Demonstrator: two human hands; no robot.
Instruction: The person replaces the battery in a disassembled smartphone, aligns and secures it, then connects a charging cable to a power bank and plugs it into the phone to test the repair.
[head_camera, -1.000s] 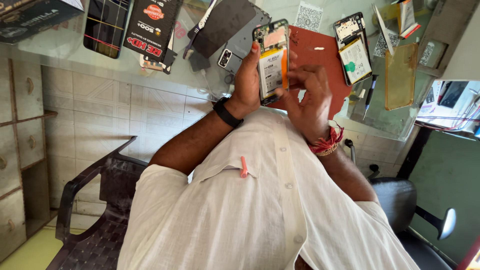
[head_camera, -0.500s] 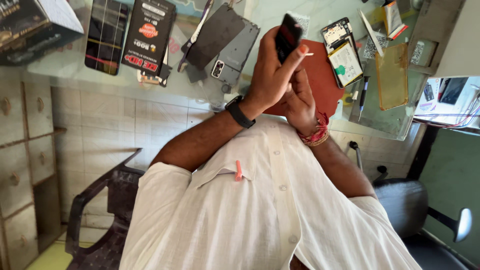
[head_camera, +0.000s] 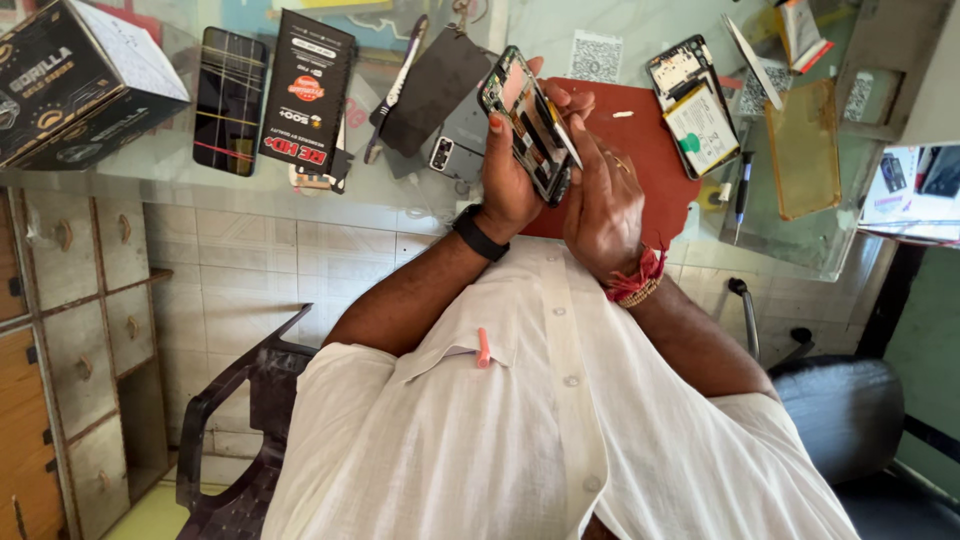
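My left hand (head_camera: 505, 185), with a black band on the wrist, grips an opened phone (head_camera: 522, 112) whose inner boards and battery show; it is tilted up above the red mat (head_camera: 660, 150). My right hand (head_camera: 600, 205), with red thread at the wrist, is against the phone's right edge and pinches a thin pale pick (head_camera: 563, 135) laid on that edge. Both hands are raised over the front edge of the glass counter (head_camera: 800, 245).
On the counter lie a second opened phone (head_camera: 688, 100), a yellow clear case (head_camera: 803, 150), a grey back cover (head_camera: 455, 150), a cracked screen (head_camera: 230, 100), a black flat box (head_camera: 310, 90) and a carton (head_camera: 75, 75). A black plastic chair (head_camera: 240, 420) stands left, wooden drawers (head_camera: 60, 300) beyond.
The phone was turned from inside-facing to edge-on and is now tilted back. My right hand has come up to its edge with the pick.
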